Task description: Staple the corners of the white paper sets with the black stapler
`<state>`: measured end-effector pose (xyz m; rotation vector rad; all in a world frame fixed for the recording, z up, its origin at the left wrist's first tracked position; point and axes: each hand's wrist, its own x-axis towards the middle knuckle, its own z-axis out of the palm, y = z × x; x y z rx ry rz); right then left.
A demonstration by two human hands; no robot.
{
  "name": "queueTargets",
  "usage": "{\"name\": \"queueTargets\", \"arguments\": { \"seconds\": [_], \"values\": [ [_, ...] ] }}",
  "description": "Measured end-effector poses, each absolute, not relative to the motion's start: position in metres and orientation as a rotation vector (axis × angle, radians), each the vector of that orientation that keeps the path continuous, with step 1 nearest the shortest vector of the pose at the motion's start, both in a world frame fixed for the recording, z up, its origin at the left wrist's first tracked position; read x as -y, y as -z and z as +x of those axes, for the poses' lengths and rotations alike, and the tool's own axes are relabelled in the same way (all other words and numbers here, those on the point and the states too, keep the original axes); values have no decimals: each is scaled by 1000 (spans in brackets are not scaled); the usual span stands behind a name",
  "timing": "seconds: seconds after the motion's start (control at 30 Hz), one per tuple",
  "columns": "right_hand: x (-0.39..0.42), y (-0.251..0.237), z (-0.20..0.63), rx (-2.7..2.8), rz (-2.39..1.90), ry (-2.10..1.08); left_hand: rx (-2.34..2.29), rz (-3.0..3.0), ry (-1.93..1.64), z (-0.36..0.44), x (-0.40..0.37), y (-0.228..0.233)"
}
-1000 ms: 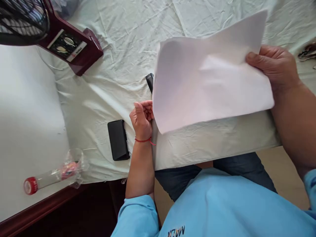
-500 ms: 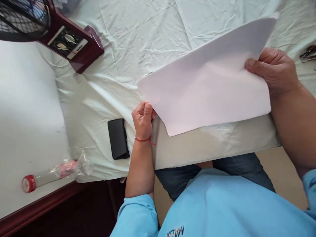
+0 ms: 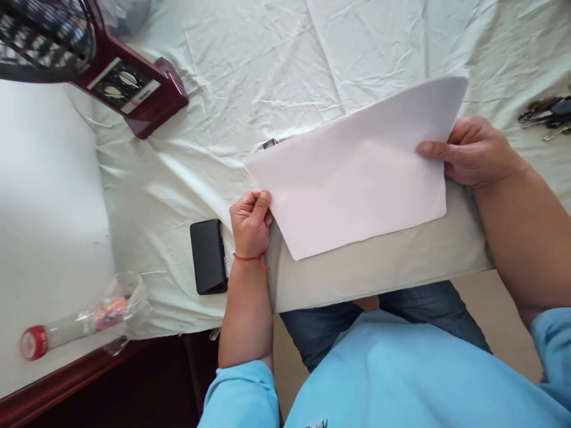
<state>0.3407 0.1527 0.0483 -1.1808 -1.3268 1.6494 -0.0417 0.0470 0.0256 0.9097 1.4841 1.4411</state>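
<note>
Right now my right hand (image 3: pixel 473 153) pinches the far right edge of the white sheet of paper (image 3: pixel 357 178), thumb on top and the other fingers tucked out of sight beneath it, while my left hand (image 3: pixel 250 221) is curled into a loose fist against the sheet's lower left edge; whether those fingers actually clamp the paper I cannot tell. The sheet lies nearly flat over the wrinkled pale cloth (image 3: pixel 250 71) at the near edge of the table, its lower corner reaching almost to the drop. With only 1 sure pinch, I judge the paper could pivot or slide toward my lap, and the soft creased cloth could let it buckle so any crease comes out crooked. A small dark object (image 3: pixel 270 143) peeks out from under the top left corner; pressing down there could dent the sheet. Just beside my left wrist lies a black phone (image 3: pixel 207 257), close enough for my forearm to nudge it toward the edge. Farther left, a plastic bottle with a red cap (image 3: pixel 66 330) lies on its side and could roll. A maroon fan base (image 3: pixel 129 89) stands well apart, and keys (image 3: pixel 546 113) rest at the far right.
</note>
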Motion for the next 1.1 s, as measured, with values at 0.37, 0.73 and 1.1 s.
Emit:
{"name": "queueTargets", "arguments": {
  "seconds": [0.37,0.73,1.1],
  "values": [
    [-155,-42,334,1312,-1165,-1529,-1576,1030,-1409,-45,-44,-16],
    [-155,-40,329,1265,-1237,-1400,-1488,1024,-1428,-46,-43,-15],
    [-155,-44,332,1314,-1223,-1478,-1475,926,-1483,-41,-49,-21]
  ]
}}
